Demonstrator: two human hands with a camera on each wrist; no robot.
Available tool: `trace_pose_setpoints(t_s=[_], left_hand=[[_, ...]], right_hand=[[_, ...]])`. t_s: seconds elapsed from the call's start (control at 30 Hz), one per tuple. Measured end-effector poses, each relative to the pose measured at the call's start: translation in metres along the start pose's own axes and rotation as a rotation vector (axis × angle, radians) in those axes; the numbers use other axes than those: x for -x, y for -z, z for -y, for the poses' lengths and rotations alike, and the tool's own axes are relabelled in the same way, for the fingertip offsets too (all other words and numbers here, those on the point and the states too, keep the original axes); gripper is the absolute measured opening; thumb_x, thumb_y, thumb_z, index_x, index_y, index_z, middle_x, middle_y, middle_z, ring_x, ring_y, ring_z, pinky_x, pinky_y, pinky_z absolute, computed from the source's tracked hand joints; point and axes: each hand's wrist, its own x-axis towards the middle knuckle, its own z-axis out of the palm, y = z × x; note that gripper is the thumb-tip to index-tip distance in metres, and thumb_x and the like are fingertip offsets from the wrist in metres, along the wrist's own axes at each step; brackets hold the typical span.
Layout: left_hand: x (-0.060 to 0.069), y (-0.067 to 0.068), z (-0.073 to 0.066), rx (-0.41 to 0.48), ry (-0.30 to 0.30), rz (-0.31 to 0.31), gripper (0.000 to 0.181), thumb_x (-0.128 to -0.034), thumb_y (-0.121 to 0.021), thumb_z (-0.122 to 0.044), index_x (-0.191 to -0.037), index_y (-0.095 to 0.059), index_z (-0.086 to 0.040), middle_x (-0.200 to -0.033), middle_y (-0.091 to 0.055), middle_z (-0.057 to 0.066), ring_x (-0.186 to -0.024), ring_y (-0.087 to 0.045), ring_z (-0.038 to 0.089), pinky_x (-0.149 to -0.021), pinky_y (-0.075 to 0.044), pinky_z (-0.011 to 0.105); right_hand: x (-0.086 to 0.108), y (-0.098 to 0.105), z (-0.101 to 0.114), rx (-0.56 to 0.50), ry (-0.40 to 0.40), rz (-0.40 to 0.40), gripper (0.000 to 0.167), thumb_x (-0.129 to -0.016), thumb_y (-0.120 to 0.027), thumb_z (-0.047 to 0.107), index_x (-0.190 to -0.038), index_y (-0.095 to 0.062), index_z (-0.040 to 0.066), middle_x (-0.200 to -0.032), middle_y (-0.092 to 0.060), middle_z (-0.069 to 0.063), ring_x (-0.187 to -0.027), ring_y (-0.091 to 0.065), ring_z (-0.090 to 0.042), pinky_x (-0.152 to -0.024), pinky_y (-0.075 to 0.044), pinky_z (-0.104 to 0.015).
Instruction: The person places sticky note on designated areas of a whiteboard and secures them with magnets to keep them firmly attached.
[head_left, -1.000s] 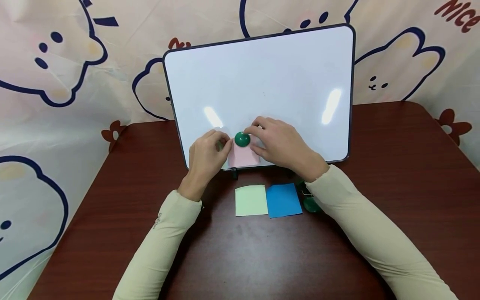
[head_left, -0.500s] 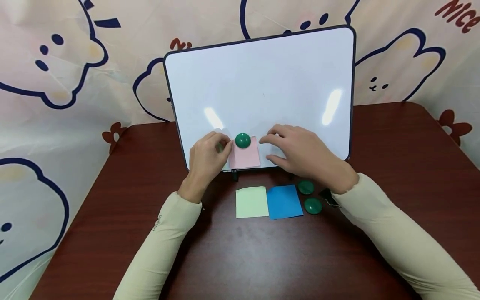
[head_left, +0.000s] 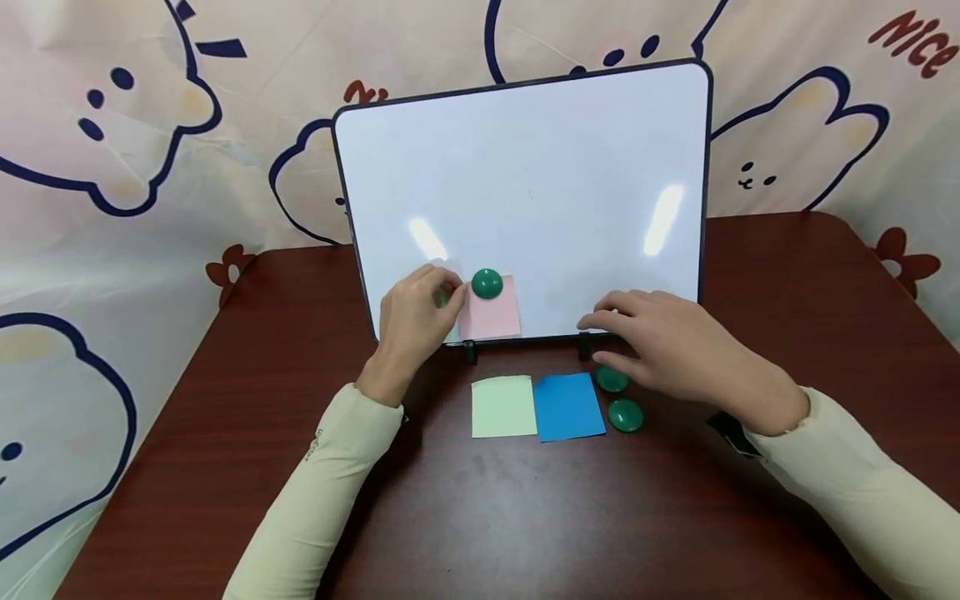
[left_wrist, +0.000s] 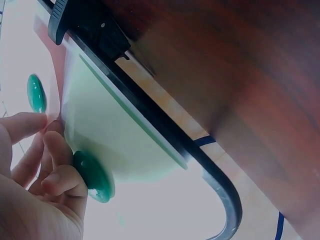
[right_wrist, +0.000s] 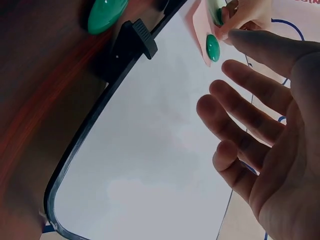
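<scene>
My left hand is at the lower left of the whiteboard, thumb and forefinger pinching the left edge of a pink sticky note. A round green magnet sits on that note's upper part. In the left wrist view, a pale green note lies on the board beside the pink one, with another green magnet behind my fingers. My right hand, fingers spread and holding nothing, hovers over the table just above two loose green magnets, partly covering the farther one.
A light green paper square and a blue one lie side by side on the brown table. Black clips support the board's bottom edge. A dark object lies partly under my right sleeve. A printed cloth hangs behind.
My right hand has left the magnet on the pink note and moved right and down toward the loose magnets. The left hand has stayed at the note's edge.
</scene>
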Motion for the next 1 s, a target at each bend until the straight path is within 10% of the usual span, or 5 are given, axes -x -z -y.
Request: trace_pose_setpoints(t_s=[0.6, 1.0], left_hand=[[0.001, 0.0, 0.001, 0.014, -0.008, 0.011, 0.013, -0.0918, -0.071, -0.019, -0.093, -0.075, -0.007, -0.084, -0.069, 0.006, -0.067, -0.058, 0.019, -0.06, -0.049, 0.032], [0.001, 0.002, 0.0, 0.027, -0.018, 0.012, 0.012, -0.0915, -0.072, -0.018, -0.093, -0.074, -0.006, -0.085, -0.069, 0.007, -0.068, -0.059, 0.019, -0.06, -0.05, 0.031]], right_hand=[[0.018, 0.006, 0.003, 0.021, 0.048, 0.064, 0.036, -0.083, -0.081, 0.031, -0.116, -0.072, 0.021, -0.105, -0.068, 0.004, -0.092, -0.064, -0.014, -0.078, -0.055, -0.036], [0.039, 0.0, -0.008, -0.078, -0.013, 0.296, 0.046, -0.075, -0.084, 0.047, -0.114, -0.07, 0.026, -0.104, -0.065, 0.01, -0.092, -0.06, -0.008, -0.076, -0.055, -0.035]])
